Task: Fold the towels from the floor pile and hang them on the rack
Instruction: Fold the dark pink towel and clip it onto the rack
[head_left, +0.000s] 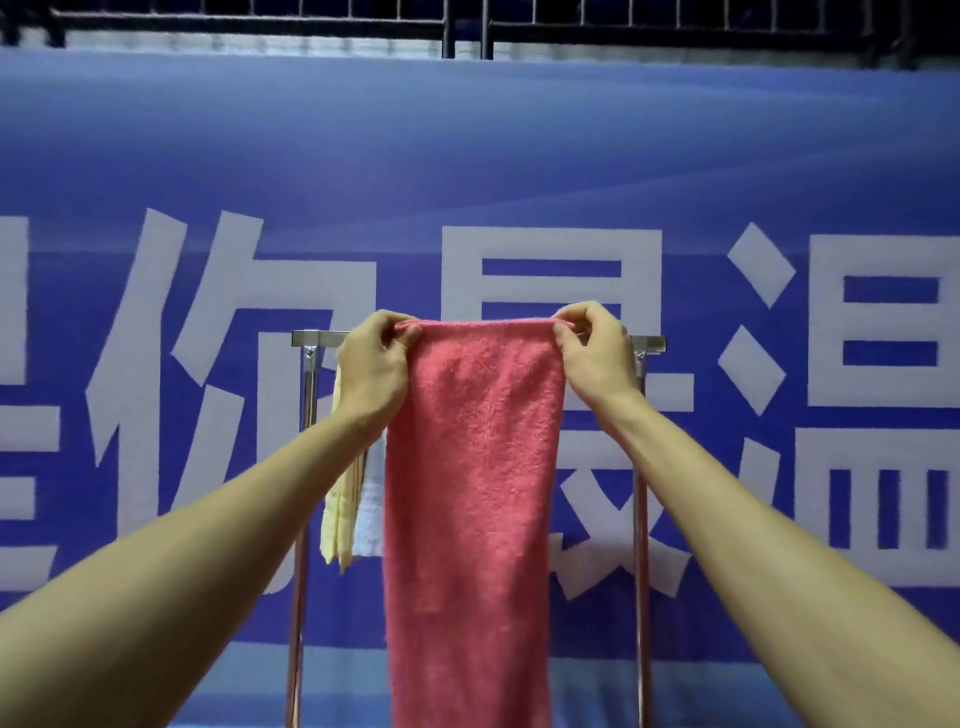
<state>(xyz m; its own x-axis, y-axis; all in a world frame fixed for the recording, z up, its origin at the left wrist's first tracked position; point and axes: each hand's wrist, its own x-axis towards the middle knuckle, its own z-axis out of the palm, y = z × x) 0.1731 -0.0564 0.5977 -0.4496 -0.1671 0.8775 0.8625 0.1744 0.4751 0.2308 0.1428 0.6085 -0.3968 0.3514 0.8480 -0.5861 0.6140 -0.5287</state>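
Left hand (374, 358) and right hand (592, 348) pinch pink towel (472, 493) top corners at steel rack (649, 343); blue lettered banner (467, 156) behind

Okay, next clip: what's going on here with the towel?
A person holds a pink towel by its top edge, left hand pinching one corner, right hand the other, level with the top bar of the rack. A yellow towel and a white towel already hang at the rack's left end. Whether the pink one is over the bar yet is unclear.
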